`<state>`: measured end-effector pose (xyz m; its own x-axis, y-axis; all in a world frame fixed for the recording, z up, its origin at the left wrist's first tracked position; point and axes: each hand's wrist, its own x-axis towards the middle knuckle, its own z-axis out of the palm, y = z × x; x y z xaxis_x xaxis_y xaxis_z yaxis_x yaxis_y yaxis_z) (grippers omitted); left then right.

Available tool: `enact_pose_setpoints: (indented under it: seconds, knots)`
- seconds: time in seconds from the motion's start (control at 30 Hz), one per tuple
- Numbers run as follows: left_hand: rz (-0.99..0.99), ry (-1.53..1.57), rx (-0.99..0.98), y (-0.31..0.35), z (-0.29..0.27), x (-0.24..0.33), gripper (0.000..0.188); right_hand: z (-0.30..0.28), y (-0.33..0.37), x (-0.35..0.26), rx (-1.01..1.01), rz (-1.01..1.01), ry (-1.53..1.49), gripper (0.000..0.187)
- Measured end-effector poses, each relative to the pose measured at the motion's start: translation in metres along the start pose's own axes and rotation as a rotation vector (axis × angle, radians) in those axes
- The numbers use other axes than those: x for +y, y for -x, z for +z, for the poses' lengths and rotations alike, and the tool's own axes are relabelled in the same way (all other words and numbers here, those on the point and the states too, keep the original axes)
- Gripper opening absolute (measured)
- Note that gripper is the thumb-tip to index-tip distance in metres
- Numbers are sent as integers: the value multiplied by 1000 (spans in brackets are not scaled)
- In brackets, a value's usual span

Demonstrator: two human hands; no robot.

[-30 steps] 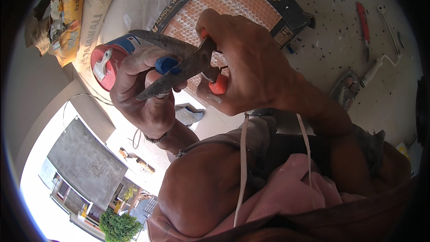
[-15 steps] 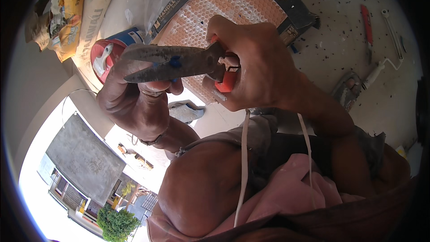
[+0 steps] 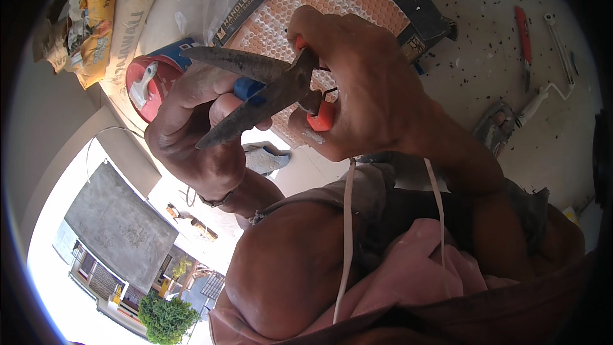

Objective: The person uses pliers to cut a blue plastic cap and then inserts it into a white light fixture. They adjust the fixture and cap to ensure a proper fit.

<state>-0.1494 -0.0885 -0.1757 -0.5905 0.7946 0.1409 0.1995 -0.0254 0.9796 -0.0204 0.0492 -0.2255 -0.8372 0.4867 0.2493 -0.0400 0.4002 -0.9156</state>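
Note:
Wrapped round the red handles of a pair of dark metal shears (image 3: 290, 83), my right hand (image 3: 377, 89) keeps them in front of me with the blades spread apart. My left hand (image 3: 198, 121) pinches a small blue piece (image 3: 245, 88) between thumb and fingers. That piece sits between the two blades, and the lower blade crosses in front of it. What it is made of cannot be told. The blades hide part of my left fingers.
Behind my hands lies a dark-edged carton with honeycomb-backed tiles (image 3: 348, 0). A red-lidded tub (image 3: 163, 83) and paper sacks (image 3: 137, 9) stand at left. On the right floor are a red-handled tool (image 3: 523, 35), a wrench (image 3: 557, 35), a grey tool (image 3: 495, 126) and dark scraps.
The shears have opened: their blades were nearly closed and are now wide apart. The blue piece shows more fully between them. My left hand has shifted slightly.

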Motion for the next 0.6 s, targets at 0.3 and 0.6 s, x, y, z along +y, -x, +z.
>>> enact_pose_setpoints:
  seconds: [0.3,0.6]
  knots:
    - [29,37,52,-3,4,2,22,-3,3,3,-66,90,38,45]
    - [-254,624,-19,-16,-1,-18,31,-3,-9,40,-92,376,132,45]
